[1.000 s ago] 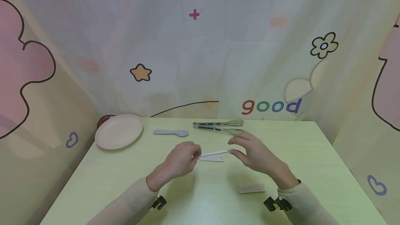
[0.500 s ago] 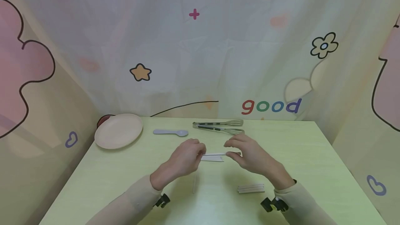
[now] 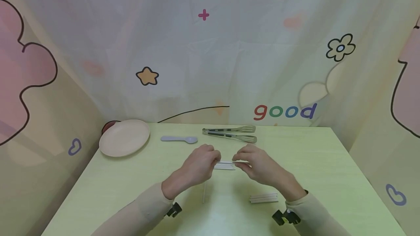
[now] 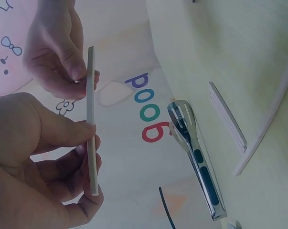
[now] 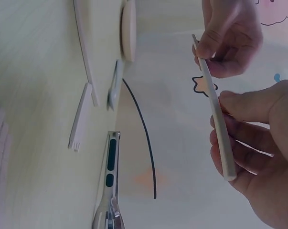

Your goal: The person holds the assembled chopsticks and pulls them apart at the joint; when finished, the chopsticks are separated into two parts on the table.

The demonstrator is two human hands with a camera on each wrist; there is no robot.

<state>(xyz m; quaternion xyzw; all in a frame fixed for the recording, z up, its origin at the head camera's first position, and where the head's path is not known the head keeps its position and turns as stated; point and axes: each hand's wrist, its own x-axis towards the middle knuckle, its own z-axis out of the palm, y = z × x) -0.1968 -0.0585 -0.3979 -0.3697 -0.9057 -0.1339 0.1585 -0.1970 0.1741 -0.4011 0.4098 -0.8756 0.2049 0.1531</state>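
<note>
Between my hands, a thin white stick (image 4: pixel 90 112) is held in the air above the table. My left hand (image 3: pixel 200 165) pinches it between thumb and fingers on the left. Toward its other end, my right hand (image 3: pixel 264 165) pinches the same stick (image 5: pixel 214 107), thumb on the near side and fingers behind. Below them lies a row of several white sticks (image 3: pixel 224 166), partly hidden by the left hand in the head view. A single stick (image 3: pixel 204 193) lies crosswise at the left end of that row, pointing toward me.
Nearer me on the right is a group of several white sticks (image 3: pixel 264 198). Behind the hands lie metal tongs (image 3: pixel 229 134) and a pale purple spoon (image 3: pixel 179 139). A light plate (image 3: pixel 124 138) stands at the table's back left corner, before the printed curtain (image 3: pixel 177 46).
The hands have come closer together along the stick, the left moving right and the right moving slightly left. The stick has gone from slanted to nearly level. Things on the table have not moved.
</note>
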